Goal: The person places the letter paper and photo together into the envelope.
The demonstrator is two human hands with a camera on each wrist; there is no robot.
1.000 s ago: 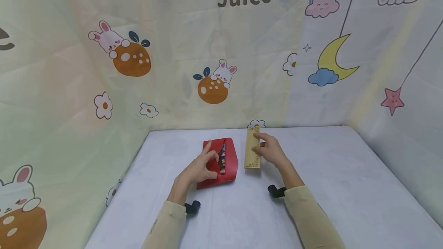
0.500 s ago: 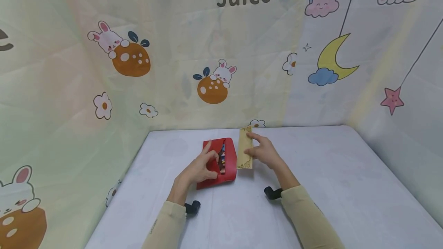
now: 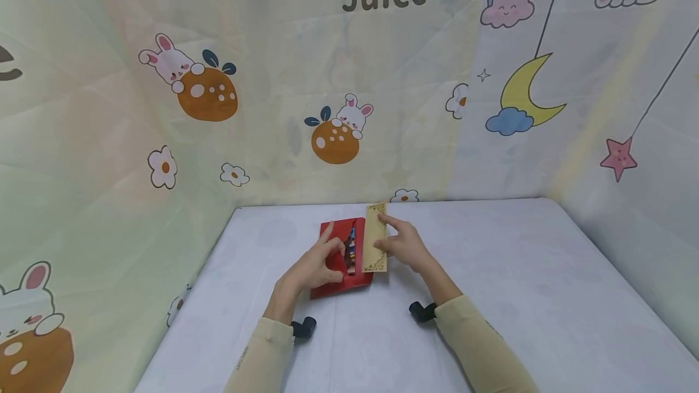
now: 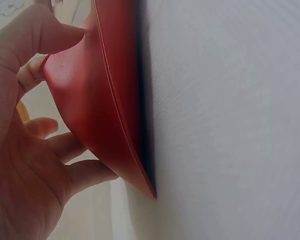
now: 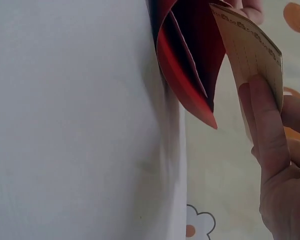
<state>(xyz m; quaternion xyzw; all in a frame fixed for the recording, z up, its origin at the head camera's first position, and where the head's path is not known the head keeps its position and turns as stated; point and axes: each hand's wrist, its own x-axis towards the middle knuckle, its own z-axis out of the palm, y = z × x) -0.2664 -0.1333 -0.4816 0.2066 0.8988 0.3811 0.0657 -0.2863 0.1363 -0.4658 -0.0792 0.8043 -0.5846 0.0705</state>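
Note:
A red envelope [image 3: 338,229] lies on the table with its flap spread to the right. My left hand [image 3: 311,268] pinches its upper layer between thumb and finger, lifting it so the mouth gapes. In the left wrist view that red layer [image 4: 85,100] bows up from the table. Inside the mouth shows a multicoloured strip [image 3: 352,250]. My right hand [image 3: 409,248] holds a folded sheet of cream letter paper [image 3: 374,235] by its right edge, overlapping the flap. In the right wrist view the paper [image 5: 240,45] has ruled lines and an ornate border, beside the gaping mouth.
A white cloth covers the table [image 3: 491,296]. Behind it and at both sides hangs a printed curtain [image 3: 273,77] with rabbits, oranges and flowers. Black wrist cameras sit below the left hand and the right hand, at the beige sleeves [image 3: 480,344].
My right hand has moved left with the folded letter paper, from beside the red envelope to over its flap. The left hand and the envelope have stayed in place.

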